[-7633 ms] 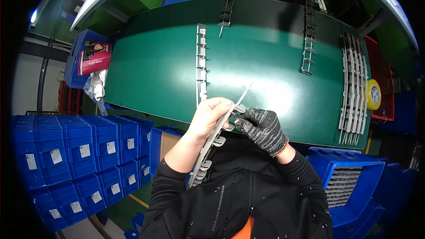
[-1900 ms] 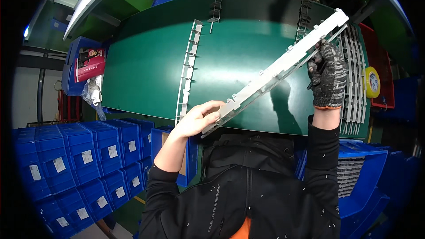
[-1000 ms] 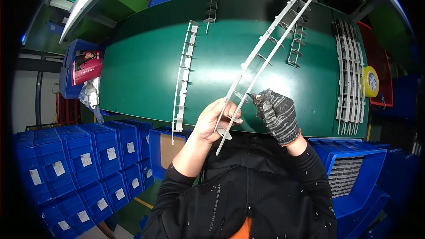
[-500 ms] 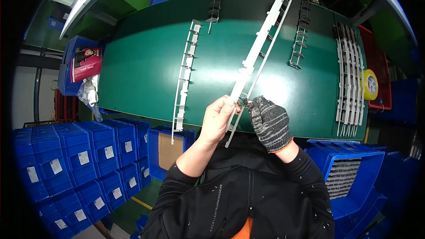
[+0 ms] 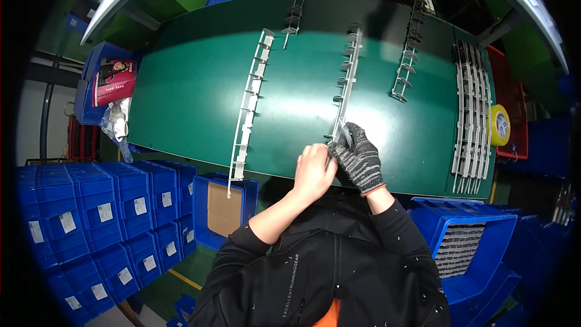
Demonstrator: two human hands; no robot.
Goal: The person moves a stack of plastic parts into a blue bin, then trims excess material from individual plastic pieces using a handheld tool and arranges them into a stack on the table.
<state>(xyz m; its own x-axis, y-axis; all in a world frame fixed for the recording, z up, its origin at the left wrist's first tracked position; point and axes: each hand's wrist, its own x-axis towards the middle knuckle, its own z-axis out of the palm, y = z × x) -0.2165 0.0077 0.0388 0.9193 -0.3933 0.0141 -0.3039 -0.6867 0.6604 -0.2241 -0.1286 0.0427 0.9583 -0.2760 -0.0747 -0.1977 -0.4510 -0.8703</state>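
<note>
The strip (image 5: 352, 72), a long grey ladder-like part with rounded tabs along its length, is positioned over the middle of the green table (image 5: 187, 85). Its near end is at the two hands. It extends away from the person, with the far end leaning slightly to the right. The far end is blurred; contact between the strip and the table cannot be determined.

The left hand (image 5: 313, 172) is bare. It is at the near end of the strip, back upward, with the fingers bent and set close together. The fingertips are partly hidden, so it cannot be told how firmly they grip. The right hand (image 5: 361, 160) wears a dark grey striped glove with an orange cuff. It is just beside the left hand, on the right side of the strip. Its thumb and forefinger stand a narrow gap apart, with a thin grey piece between them; whether they press on it cannot be told.

A second strip (image 5: 248, 127) lies left of the hands, its near end projecting past the table edge. A third strip (image 5: 407, 57) lies to the right. A row of strips (image 5: 471, 115) lies side by side at the right end of the table, next to a yellow tape roll (image 5: 499, 126). At lower right, a blue crate (image 5: 508, 248) contains rows of grey parts. Blue crates (image 5: 109, 206) are stacked at lower left.
</note>
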